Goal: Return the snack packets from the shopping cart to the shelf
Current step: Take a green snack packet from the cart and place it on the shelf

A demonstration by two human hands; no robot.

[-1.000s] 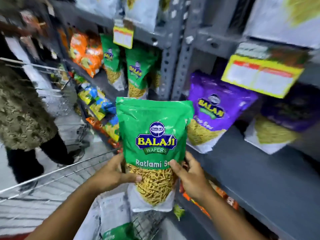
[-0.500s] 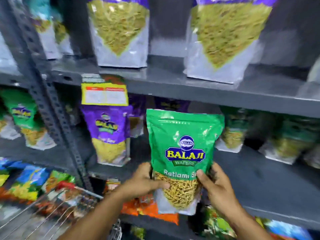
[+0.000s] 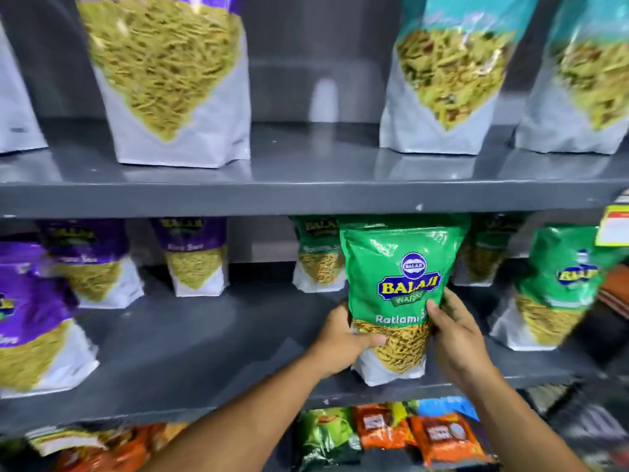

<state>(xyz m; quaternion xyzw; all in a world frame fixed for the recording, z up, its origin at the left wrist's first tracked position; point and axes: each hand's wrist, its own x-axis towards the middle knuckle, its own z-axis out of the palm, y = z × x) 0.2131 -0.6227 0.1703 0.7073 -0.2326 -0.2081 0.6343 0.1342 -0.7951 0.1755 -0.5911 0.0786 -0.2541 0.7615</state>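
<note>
I hold a green Balaji Ratlami Sev packet [image 3: 398, 267] upright with both hands. My left hand [image 3: 343, 338] grips its lower left side and my right hand [image 3: 456, 332] its lower right side. The packet's base is at the front part of the grey middle shelf [image 3: 190, 366], among other green packets: one behind it [image 3: 318, 257] and one to the right [image 3: 551, 287]. The shopping cart is out of view.
Purple packets [image 3: 30, 311] stand at the left of the same shelf. The upper shelf [image 3: 306, 195] carries large purple and teal sev bags. Small orange and green packets [image 3: 391, 434] fill the row below. A yellow price tag [image 3: 616, 229] hangs at the right edge.
The view has swung right and closer to the shelving. Both hands have carried the green packet forward and down onto the middle shelf, between the other green packets.
</note>
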